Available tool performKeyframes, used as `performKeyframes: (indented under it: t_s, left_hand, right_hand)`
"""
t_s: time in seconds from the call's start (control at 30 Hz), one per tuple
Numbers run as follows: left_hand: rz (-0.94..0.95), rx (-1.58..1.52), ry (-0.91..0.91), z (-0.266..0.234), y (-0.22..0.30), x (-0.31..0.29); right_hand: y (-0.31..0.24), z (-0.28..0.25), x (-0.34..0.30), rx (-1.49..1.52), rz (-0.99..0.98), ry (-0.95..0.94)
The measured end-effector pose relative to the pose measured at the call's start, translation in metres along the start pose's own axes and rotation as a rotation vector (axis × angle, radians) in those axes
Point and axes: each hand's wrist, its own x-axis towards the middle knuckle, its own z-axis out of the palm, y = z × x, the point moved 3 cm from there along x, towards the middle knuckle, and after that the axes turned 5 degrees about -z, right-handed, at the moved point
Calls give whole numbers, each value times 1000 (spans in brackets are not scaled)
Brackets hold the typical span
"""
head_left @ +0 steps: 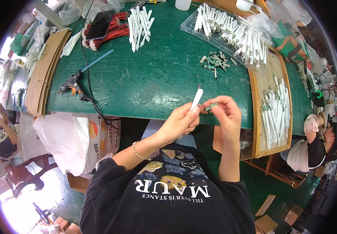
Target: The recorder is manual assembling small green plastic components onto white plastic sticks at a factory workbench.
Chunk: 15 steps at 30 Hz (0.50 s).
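Observation:
My left hand is closed around a slim white tube that points up and away from me. Thin reddish wires stick out of the tube's upper end. Just to the right, my right hand pinches a small green circuit board between thumb and fingers, close beside the tube. Farther off on the green table lies a loose pile of similar small circuit boards.
A wooden tray at the right holds white tubes with boards. Behind it stands a clear plastic tray full of tubes. White tubes, red wires, a phone and a glue gun lie left. A co-worker sits at right.

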Motion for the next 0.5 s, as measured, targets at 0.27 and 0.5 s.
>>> performKeyframes:
  t_s: [0.27,0.5]
  left_hand:
    - [118,95,-71,-3,-6,0]
    - [90,65,-94,-2,-7,1]
  right_hand:
    - [-28,3,25,-253,-113,146]
    - [-21,9,26,-280,-140,99]
